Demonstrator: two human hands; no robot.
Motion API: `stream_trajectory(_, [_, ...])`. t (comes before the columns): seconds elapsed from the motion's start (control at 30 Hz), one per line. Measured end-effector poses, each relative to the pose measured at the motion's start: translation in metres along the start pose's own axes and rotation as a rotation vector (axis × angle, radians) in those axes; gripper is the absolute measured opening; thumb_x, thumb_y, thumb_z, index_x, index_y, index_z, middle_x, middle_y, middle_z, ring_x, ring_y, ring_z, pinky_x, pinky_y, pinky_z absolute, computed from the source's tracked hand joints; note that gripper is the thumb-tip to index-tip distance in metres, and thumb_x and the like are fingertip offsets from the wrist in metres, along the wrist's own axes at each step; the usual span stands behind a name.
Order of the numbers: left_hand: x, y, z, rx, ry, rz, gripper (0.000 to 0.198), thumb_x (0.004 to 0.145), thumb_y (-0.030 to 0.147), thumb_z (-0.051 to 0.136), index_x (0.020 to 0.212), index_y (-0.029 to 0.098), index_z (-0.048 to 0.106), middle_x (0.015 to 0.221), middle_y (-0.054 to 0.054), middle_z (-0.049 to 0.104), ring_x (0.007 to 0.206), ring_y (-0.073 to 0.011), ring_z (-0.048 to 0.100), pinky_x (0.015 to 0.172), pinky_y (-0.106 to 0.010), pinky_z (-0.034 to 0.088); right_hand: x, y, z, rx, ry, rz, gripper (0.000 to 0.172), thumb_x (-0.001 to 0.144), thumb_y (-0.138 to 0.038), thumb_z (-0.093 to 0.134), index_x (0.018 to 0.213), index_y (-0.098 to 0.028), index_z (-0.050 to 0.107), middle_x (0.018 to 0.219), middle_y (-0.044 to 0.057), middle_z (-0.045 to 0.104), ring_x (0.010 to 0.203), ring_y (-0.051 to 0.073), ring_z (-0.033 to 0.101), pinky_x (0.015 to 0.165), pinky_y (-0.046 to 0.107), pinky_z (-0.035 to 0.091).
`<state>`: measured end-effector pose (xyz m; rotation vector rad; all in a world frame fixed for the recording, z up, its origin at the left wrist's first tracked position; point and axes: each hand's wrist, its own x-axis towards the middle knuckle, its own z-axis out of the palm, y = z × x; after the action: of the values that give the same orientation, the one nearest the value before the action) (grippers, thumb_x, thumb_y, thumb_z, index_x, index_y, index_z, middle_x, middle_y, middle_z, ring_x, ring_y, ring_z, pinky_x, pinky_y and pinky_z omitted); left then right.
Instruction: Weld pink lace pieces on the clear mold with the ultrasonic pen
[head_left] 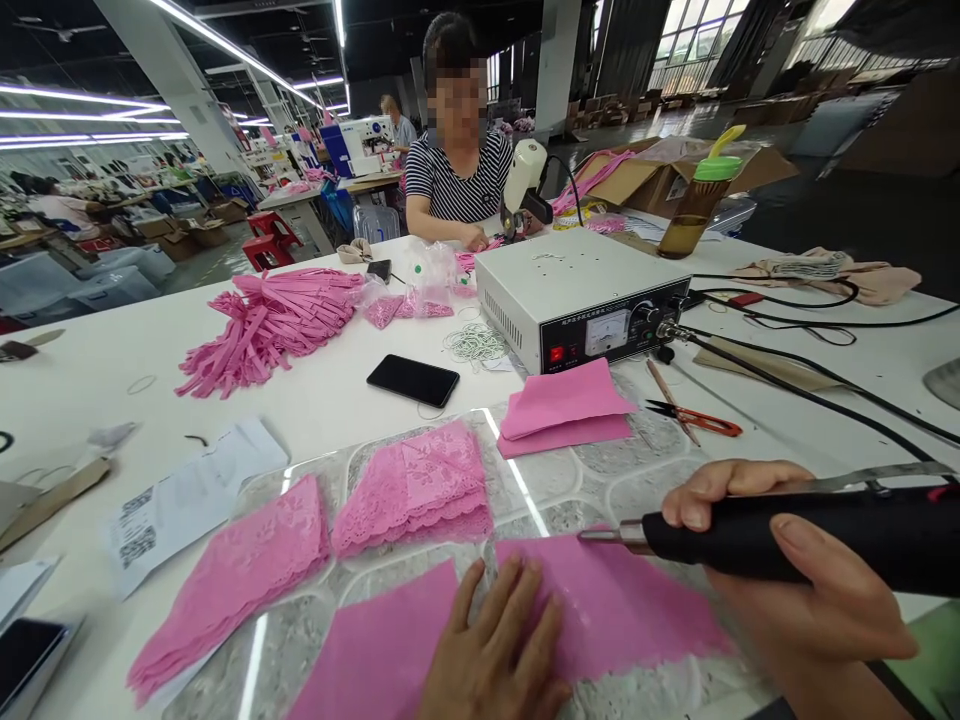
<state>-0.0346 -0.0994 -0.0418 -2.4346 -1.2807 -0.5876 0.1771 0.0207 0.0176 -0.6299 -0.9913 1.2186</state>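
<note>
**Cutting tool held to pink fabric**

We see the right hand (795, 570) reaching in from the right edge, forearm low over the bench (90, 370), its grip wrapped closed around the black handle of a cutting tool (787, 540). The thumb lies along the near side of the handle and the forefinger stretches along the top toward the front. The tool lies nearly level, its metal tip pointing left and meeting the upper edge of a pink fabric piece (622, 610) that lies flat on a glass plate (660, 440) at the near side of the bench.

The left hand (495, 650) comes up from the bottom edge, palm down, fingers spread and pointing away from us. It holds nothing; it presses flat on the same pink fabric piece, just left of the tool tip.

Beyond the hands we find stacks of pink lace (412, 490), a folded pink cloth (566, 405) and red scissors (697, 418). A white control box (577, 290) stands behind them, with a black phone (413, 380) to its left and a heap of pink strips (270, 320) farther off. A person in a striped shirt (457, 180) sits across the bench.
</note>
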Motion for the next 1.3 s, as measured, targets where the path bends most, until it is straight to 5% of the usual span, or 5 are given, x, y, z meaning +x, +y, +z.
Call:
stream_trajectory(0.17, [0.001, -0.001, 0.001, 0.018, -0.003, 0.008, 0.035, 0.097, 0.04, 0.045, 0.116, 0.017, 0.064, 0.12, -0.008, 0.066, 0.121, -0.0222, 0.055, 0.117, -0.043, 0.013, 0.0, 0.0, 0.002, 0.017, -0.015, 0.014, 0.015, 0.069, -0.036, 0.07, 0.074, -0.022, 0.065, 0.064, 0.001, 0.059, 0.052, 0.016, 0.055, 0.051, 0.031, 0.052])
stream_trajectory(0.4, [0.0, -0.001, 0.004, 0.004, 0.024, 0.017, 0.035, 0.098, 0.039, 0.044, 0.115, 0.018, 0.066, 0.118, -0.008, 0.066, 0.123, -0.0216, 0.053, 0.118, -0.042, 0.013, 0.001, 0.001, 0.001, -0.003, -0.094, -0.016, 0.012, 0.074, -0.035, 0.067, 0.075, -0.023, 0.065, 0.067, 0.002, 0.06, 0.055, 0.017, 0.057, 0.052, 0.033, 0.052])
stream_trajectory(0.53, [-0.002, 0.0, 0.007, -0.02, 0.087, -0.036, 0.036, 0.097, 0.041, 0.045, 0.113, 0.017, 0.066, 0.117, -0.009, 0.067, 0.127, -0.0228, 0.05, 0.117, -0.043, 0.014, 0.008, -0.008, -0.002, 0.009, 0.007, -0.023, 0.015, 0.067, -0.036, 0.07, 0.07, -0.022, 0.065, 0.062, 0.001, 0.058, 0.05, 0.016, 0.053, 0.047, 0.032, 0.051])
stream_trajectory(0.73, [-0.001, -0.003, 0.004, 0.019, 0.003, 0.036, 0.034, 0.097, 0.038, 0.047, 0.118, 0.017, 0.064, 0.121, -0.009, 0.065, 0.128, -0.0223, 0.048, 0.118, -0.042, 0.014, 0.012, -0.016, -0.015, -0.056, 0.147, -0.013, 0.015, 0.058, -0.037, 0.07, 0.064, -0.025, 0.064, 0.059, 0.001, 0.054, 0.047, 0.018, 0.051, 0.042, 0.034, 0.049])
stream_trajectory(1.3, [0.002, 0.005, 0.016, -0.061, 0.155, -0.066, 0.034, 0.097, 0.039, 0.045, 0.107, 0.015, 0.067, 0.111, -0.011, 0.069, 0.137, -0.0213, 0.036, 0.118, -0.042, 0.014, 0.006, -0.008, -0.021, -0.034, 0.032, -0.046, 0.013, 0.069, -0.035, 0.068, 0.071, -0.023, 0.064, 0.065, 0.001, 0.057, 0.052, 0.015, 0.052, 0.051, 0.032, 0.052])
